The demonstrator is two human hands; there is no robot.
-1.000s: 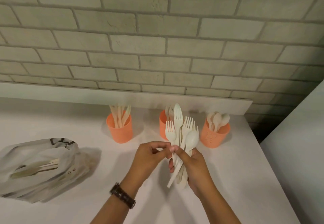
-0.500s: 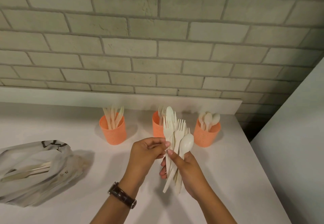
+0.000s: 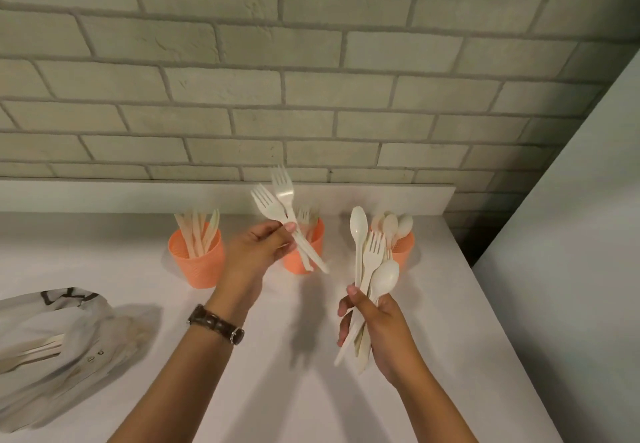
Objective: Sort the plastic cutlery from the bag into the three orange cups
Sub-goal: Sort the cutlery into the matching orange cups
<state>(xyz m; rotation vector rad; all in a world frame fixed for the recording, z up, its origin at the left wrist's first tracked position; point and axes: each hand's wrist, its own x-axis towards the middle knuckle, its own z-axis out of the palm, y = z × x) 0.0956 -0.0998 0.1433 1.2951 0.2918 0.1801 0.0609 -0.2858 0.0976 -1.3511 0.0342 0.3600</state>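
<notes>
My left hand (image 3: 258,252) pinches two white plastic forks (image 3: 277,200) and holds them up in front of the middle orange cup (image 3: 317,254), which has forks in it. My right hand (image 3: 375,325) grips a bundle of cutlery (image 3: 372,269), spoons and at least one fork, lower right of the forks. The left orange cup (image 3: 199,266) holds knives. The right orange cup (image 3: 405,248) holds spoons. The grey bag (image 3: 55,345) lies at the left with several pieces of cutlery still inside.
The white table (image 3: 294,390) ends at a raised ledge (image 3: 138,196) below a brick wall. A pale wall or panel (image 3: 571,269) closes off the right side. I wear a dark watch (image 3: 216,325) on the left wrist.
My left hand has pulled two forks out of the bundle and moved them up and left towards the middle cup. The right hand has stayed with the rest of the bundle.
</notes>
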